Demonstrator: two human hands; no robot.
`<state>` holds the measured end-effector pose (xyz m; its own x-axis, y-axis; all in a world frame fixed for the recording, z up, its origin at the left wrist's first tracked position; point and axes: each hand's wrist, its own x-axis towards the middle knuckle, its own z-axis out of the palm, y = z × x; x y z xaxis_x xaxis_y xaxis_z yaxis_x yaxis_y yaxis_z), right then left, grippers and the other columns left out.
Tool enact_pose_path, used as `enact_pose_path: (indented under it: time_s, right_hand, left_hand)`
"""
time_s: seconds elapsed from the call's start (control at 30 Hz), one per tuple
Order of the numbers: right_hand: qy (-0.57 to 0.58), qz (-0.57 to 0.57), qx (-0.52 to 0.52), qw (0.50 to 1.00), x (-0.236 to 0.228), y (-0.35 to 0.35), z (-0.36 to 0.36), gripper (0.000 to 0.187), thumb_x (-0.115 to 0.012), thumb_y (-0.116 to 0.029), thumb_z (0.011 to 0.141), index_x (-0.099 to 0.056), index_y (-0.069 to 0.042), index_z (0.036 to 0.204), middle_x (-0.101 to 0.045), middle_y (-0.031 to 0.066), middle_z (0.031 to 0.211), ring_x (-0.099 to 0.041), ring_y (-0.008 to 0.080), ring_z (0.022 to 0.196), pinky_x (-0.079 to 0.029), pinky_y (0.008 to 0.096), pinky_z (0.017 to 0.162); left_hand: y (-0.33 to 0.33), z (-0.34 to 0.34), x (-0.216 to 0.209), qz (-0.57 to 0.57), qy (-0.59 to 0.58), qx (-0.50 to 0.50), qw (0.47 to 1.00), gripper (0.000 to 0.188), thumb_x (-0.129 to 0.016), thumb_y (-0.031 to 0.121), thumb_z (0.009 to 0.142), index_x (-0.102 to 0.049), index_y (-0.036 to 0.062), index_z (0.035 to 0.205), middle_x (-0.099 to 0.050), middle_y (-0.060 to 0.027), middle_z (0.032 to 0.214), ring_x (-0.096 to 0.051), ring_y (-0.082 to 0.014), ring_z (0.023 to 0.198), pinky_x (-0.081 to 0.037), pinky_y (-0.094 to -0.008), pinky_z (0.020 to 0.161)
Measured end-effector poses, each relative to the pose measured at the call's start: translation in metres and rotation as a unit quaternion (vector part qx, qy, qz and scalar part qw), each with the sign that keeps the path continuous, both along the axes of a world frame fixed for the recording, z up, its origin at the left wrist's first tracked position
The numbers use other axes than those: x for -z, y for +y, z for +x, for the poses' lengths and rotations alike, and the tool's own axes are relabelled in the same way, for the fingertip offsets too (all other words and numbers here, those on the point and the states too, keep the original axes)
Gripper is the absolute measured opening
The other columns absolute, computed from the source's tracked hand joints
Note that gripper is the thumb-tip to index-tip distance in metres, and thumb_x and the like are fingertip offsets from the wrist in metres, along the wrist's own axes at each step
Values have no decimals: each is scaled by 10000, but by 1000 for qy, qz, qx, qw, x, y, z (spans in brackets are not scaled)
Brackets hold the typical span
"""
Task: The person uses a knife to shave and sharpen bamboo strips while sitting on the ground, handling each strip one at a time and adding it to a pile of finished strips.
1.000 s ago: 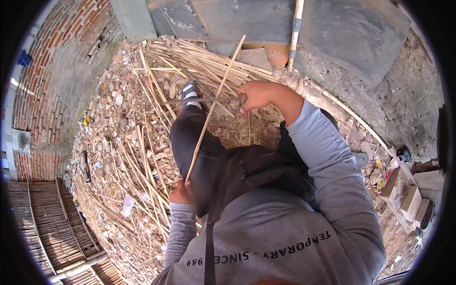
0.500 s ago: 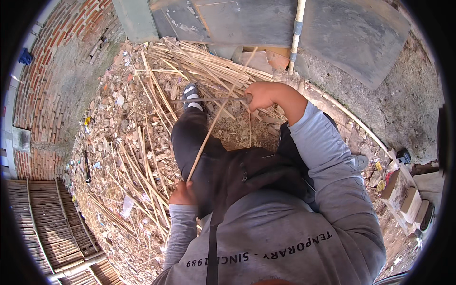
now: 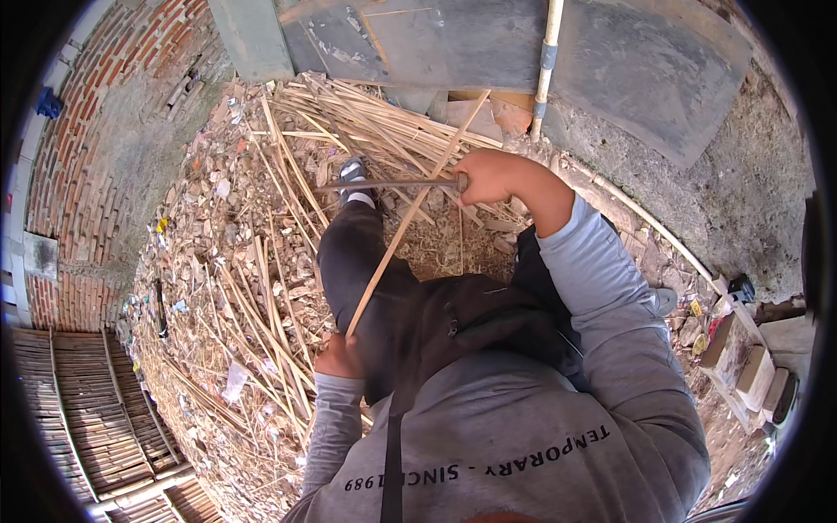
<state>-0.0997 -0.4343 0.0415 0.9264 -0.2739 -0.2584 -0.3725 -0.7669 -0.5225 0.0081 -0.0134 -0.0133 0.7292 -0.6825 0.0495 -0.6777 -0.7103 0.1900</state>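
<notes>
My left hand grips the near end of a long pale bamboo strip beside my left thigh. The strip slants up and to the right across my black trouser leg toward the far wall. My right hand is closed on the handle of a dark knife whose blade lies crosswise over the strip, pointing left. My left shoe rests among the cuttings just beyond the blade.
A heap of split bamboo strips and dry shavings covers the ground ahead and to the left. Stacked woven bamboo panels lie at the lower left. Brick wall on the left, grey slabs and a pole ahead, boxes at right.
My right hand with the knife has shifted a little along the strip. The left hand keeps its grip on the strip's near end.
</notes>
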Motion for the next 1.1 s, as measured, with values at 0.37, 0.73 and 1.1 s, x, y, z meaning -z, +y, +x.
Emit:
enact_pose_path:
  time_s: [0.37, 0.73, 1.1]
  right_hand:
    - [-11, -14, -34, 999, -17, 22, 2, 408, -732, -301, 718, -670, -45, 1031, -664, 195, 907, -638, 351, 904, -494, 437, 780]
    - [-6, -27, -46, 999, -13, 22, 4, 444, -742, -331, 716, -671, -46, 1049, -671, 185, 915, -637, 364, 912, -502, 428, 790]
    - [-50, 0, 43, 998, 9, -17, 0, 441, -739, -324, 742, -659, -7, 1038, -669, 192, 909, -640, 344, 889, -493, 423, 767]
  left_hand:
    - [4, 7, 4, -26, 23, 8, 999, 254, -551, 283, 902, -524, 45, 816, -594, -240, 632, -598, -460, 607, -448, -541, 543]
    - [4, 9, 4, -44, 46, 29, 998, 274, -474, 291, 957, -505, 64, 808, -544, -240, 613, -556, -474, 597, -396, -531, 519]
    - [0, 8, 5, -42, 28, 1, 999, 234, -550, 269, 888, -540, 51, 806, -586, -252, 634, -595, -469, 625, -457, -538, 569]
